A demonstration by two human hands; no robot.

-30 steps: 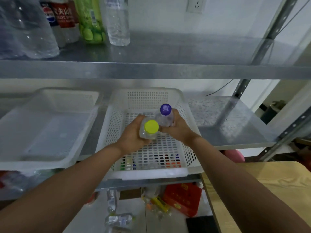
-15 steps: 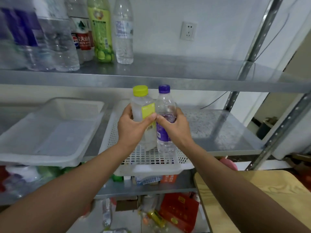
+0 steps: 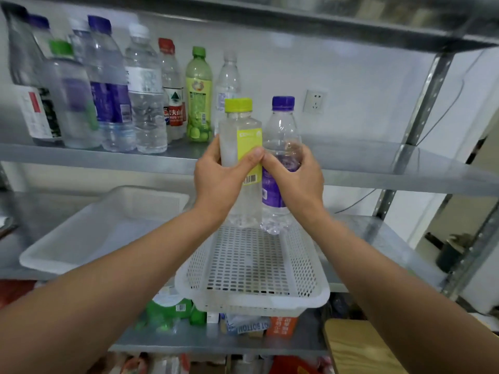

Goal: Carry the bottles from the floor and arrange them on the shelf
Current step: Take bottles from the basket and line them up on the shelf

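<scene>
Far left: a row of bottles point(image 3: 108, 103) stands upright on the shelf point(image 3: 364, 157), packed close together. Most are clear, and the caps are blue, green, white and red. A green bottle point(image 3: 199, 95) stands near the right end of the row.

One level down, at left, a translucent tray point(image 3: 81, 238) lies on the lower shelf.

Centre: my left hand point(image 3: 216, 182) grips the yellow bottle point(image 3: 240, 130). The fingers wrap round its body and the thumb lies across the yellow label. The bottle is upright and off every surface. Its cap is above shelf level and its base is below the shelf edge.

The purple bottle point(image 3: 282, 130) is just beside it and touches it side to side. It is upright at the same height. My right hand point(image 3: 299, 182) grips it round the middle, with the thumb in front and the fingers curled behind. The two thumb tips meet between the bottles.

Both bottles are in front of the shelf, right of the row and not set down. Their bases are over the far end of the basket point(image 3: 253, 300), a white perforated one on the lower shelf that overhangs its front edge.

Right: a socket point(image 3: 314, 101) is on the wall behind the shelf. A perforated post point(image 3: 421, 103) carries the shelf ends. A wooden table point(image 3: 359, 346) corner shows at bottom right.
</scene>
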